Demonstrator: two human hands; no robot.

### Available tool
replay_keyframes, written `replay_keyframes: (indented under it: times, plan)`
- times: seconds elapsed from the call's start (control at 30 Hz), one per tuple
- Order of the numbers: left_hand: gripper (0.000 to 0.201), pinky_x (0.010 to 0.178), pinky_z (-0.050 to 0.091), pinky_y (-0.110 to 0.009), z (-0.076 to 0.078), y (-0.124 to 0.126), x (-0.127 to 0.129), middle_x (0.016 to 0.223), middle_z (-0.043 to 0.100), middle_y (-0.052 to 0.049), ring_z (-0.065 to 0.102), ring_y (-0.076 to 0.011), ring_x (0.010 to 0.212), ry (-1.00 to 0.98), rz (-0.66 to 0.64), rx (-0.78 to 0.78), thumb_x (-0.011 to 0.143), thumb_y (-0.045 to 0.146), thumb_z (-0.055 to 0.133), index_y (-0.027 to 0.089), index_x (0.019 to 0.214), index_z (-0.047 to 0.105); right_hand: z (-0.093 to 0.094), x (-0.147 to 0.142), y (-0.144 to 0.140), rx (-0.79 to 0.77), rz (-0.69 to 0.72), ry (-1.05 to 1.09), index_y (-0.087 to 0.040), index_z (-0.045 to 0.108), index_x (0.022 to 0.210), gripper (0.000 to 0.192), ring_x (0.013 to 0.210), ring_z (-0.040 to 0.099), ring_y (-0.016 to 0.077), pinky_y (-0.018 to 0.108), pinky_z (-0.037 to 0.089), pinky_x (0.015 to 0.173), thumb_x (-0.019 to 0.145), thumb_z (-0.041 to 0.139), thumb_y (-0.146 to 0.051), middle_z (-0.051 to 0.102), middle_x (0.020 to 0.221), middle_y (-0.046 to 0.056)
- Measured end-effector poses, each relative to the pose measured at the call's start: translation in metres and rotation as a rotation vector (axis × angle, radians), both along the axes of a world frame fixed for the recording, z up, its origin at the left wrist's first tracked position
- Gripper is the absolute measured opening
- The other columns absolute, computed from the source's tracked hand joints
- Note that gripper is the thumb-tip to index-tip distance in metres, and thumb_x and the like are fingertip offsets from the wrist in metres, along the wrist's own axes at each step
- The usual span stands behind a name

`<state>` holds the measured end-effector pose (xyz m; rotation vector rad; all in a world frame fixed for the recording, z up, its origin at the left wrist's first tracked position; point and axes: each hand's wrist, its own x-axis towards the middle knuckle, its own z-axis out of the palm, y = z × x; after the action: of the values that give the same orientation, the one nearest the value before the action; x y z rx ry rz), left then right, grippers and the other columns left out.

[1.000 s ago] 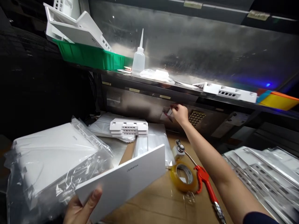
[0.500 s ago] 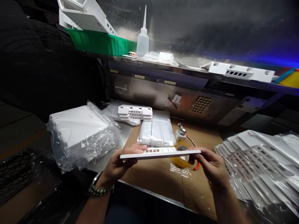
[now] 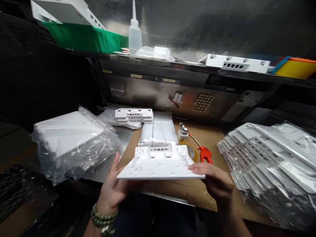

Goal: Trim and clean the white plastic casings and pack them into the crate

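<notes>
Both hands hold a flat white plastic cover (image 3: 160,164) above the near edge of the cardboard-covered bench (image 3: 217,138). Its inner side with ribs and small holes faces up. My left hand (image 3: 112,189) grips the cover's left corner, and a beaded bracelet sits on that wrist. At the cover's right corner, my right hand (image 3: 217,182) pinches the edge from below and beside.
A bagged pile of white covers (image 3: 69,141) lies at the left; several bagged covers (image 3: 271,158) fan out at the right. A small cover stack (image 3: 134,115), flat clear bags (image 3: 158,130), a tape roll (image 3: 191,152) and a red air gun (image 3: 203,153) lie behind. The shelf above carries a squeeze bottle (image 3: 135,33) and a green bin (image 3: 84,38).
My right hand came back from the rear panel to the cover. The cover went from logo side up, through edge-on, to inner side up. The view dropped toward the bench.
</notes>
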<state>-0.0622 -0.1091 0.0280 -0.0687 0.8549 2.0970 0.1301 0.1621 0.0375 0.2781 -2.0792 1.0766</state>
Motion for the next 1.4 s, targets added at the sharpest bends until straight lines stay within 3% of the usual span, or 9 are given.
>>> replay_keyframes:
  times: [0.1,0.2,0.3,0.53,0.73,0.9,1.17,1.3,1.4]
  plan:
    - [0.060,0.102,0.057,-0.062,0.009,-0.009,-0.005,0.118,0.076,-0.027,0.074,-0.0405,0.111,-0.247,0.023,-0.088,0.105,0.027,0.042,0.000,0.158,0.034,0.004,-0.003,-0.002,0.150,0.135,-0.125,-0.026,0.074,0.124,0.030,0.106,0.077,0.0220,0.035,0.065,0.087,0.101,0.059,-0.014,0.079,0.118,0.008]
    - [0.073,0.098,0.060,-0.060,0.023,-0.015,-0.012,0.105,0.081,-0.020,0.079,-0.0362,0.095,-0.252,0.228,-0.187,0.090,-0.001,0.042,0.001,0.161,0.026,0.000,-0.020,0.025,0.283,-0.117,-0.435,-0.023,0.070,0.131,0.032,0.104,0.076,0.0204,0.036,0.062,0.090,0.101,0.061,-0.023,0.075,0.128,0.011]
    - [0.090,0.095,0.062,-0.060,0.033,-0.013,-0.017,0.109,0.081,-0.016,0.078,-0.0367,0.099,-0.223,0.289,-0.111,0.077,-0.007,0.042,0.008,0.164,0.023,-0.008,-0.050,0.063,0.385,-0.358,-0.718,-0.022,0.079,0.112,0.023,0.099,0.074,0.0228,0.038,0.059,0.091,0.097,0.062,-0.022,0.080,0.112,0.009]
    - [0.104,0.104,0.055,-0.066,0.033,-0.005,-0.015,0.132,0.074,-0.014,0.067,-0.0416,0.123,-0.196,0.238,0.002,0.068,-0.005,0.047,0.018,0.165,0.022,-0.018,-0.107,0.089,0.545,-0.212,-1.040,-0.024,0.082,0.078,0.023,0.076,0.072,0.0218,0.025,0.049,0.068,0.065,0.077,-0.006,0.078,0.078,0.001]
    - [0.103,0.106,0.052,-0.068,0.031,-0.009,-0.016,0.130,0.075,-0.015,0.066,-0.0418,0.125,-0.161,0.243,-0.025,0.066,-0.005,0.047,0.019,0.164,0.026,-0.006,-0.098,0.090,0.540,-0.242,-0.945,-0.026,0.081,0.097,0.014,0.087,0.074,0.0211,0.026,0.052,0.075,0.086,0.072,-0.026,0.081,0.100,0.002]
    - [0.096,0.103,0.055,-0.068,0.041,0.005,-0.012,0.122,0.077,-0.018,0.070,-0.0427,0.119,-0.160,0.262,-0.057,0.067,-0.003,0.049,0.011,0.161,0.032,0.015,-0.109,0.109,0.474,-0.559,-0.733,-0.021,0.070,0.130,0.038,0.105,0.071,0.0218,0.031,0.052,0.091,0.105,0.045,-0.035,0.073,0.128,0.010]
    - [0.091,0.098,0.060,-0.064,0.053,0.020,-0.005,0.120,0.077,-0.018,0.074,-0.0414,0.110,-0.219,0.253,0.006,0.065,-0.001,0.052,0.009,0.155,0.041,0.016,-0.149,0.117,0.510,-0.716,-0.759,-0.021,0.084,0.093,0.017,0.093,0.071,0.0253,0.031,0.046,0.077,0.090,0.067,-0.023,0.079,0.103,0.009]
    - [0.092,0.097,0.060,-0.063,0.053,0.023,-0.004,0.120,0.077,-0.018,0.075,-0.0407,0.108,-0.218,0.252,0.035,0.063,0.000,0.052,0.009,0.153,0.044,0.020,-0.146,0.110,0.487,-0.745,-0.731,-0.020,0.083,0.092,0.016,0.094,0.070,0.0257,0.033,0.046,0.076,0.089,0.067,-0.020,0.078,0.105,0.010]
    - [0.090,0.098,0.060,-0.063,0.048,0.025,-0.004,0.121,0.077,-0.018,0.075,-0.0407,0.108,-0.210,0.220,0.070,0.062,0.001,0.053,0.009,0.152,0.046,0.030,-0.131,0.078,0.394,-0.711,-0.594,-0.022,0.080,0.098,0.015,0.089,0.070,0.0226,0.033,0.049,0.078,0.093,0.067,-0.024,0.077,0.105,0.007]
